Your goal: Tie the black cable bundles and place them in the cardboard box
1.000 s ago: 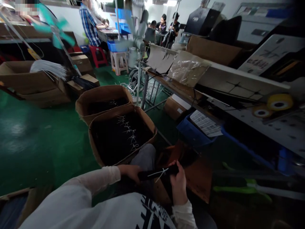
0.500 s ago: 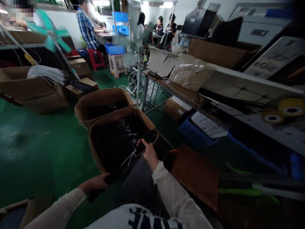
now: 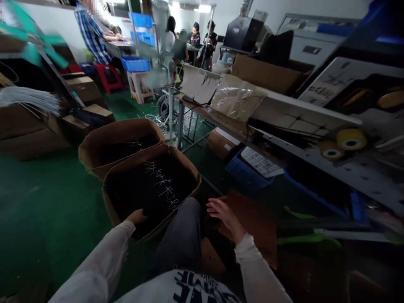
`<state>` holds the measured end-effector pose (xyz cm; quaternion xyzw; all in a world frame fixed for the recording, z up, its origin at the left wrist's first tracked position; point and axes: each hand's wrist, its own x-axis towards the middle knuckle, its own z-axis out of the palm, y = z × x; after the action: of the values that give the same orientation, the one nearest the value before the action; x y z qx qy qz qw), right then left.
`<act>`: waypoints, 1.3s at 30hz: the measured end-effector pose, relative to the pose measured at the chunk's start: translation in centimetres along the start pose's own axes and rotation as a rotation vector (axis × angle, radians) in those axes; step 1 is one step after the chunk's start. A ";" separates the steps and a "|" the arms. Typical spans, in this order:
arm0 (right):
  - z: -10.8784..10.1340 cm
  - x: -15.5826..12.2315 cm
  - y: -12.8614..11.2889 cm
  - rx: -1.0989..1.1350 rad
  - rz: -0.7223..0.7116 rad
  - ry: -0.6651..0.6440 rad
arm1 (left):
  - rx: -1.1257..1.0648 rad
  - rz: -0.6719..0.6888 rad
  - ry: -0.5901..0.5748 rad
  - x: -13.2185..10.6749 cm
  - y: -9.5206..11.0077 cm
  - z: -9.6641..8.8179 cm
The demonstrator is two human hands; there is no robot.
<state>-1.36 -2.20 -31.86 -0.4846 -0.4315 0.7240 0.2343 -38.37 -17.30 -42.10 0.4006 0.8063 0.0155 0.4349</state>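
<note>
The near cardboard box point(image 3: 105, 185) is filled with dark, black material crossed by a row of thin white ties point(image 3: 162, 181). My left hand point(image 3: 137, 216) reaches over its near left rim, fingers curled down around the end of a black bundle that blends with the contents. What kind of bundle it is, the dark frame does not show. To the right of the box, above a reddish-brown board point(image 3: 249, 227), my right hand point(image 3: 222, 212) hovers with its fingers spread, holding nothing.
A second cardboard box point(image 3: 91, 147) with similar contents touches the far side. On the right runs a cluttered workbench with yellow tape rolls point(image 3: 350, 139), and a blue bin point(image 3: 249, 172) below. A green fan point(image 3: 34, 38) stands left. Several people sit working at the back.
The black bundle that both hands held across my lap now lies in the near box. My right hand has let go and moved right; my left hand has moved up into the box.
</note>
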 end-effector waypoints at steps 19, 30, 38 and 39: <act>-1.1 5.8 -21.9 0.067 -0.833 0.423 | -0.489 0.794 -0.030 -4.8 24.0 1.0; -0.2 -10.2 0.8 -0.265 -0.381 0.178 | -1.243 0.752 -0.592 -10.9 36.2 -0.3; -2.4 -15.6 6.3 -0.353 -0.272 0.204 | -1.381 0.823 -0.582 -13.6 38.1 1.4; -2.8 -15.6 5.5 -0.346 -0.299 0.201 | -1.358 0.839 -0.585 -14.1 37.8 1.7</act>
<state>8.15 -15.75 -29.17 -0.5178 -0.5903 0.5450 0.2940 -9.03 -1.56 -19.31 0.3063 0.2620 0.5516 0.7303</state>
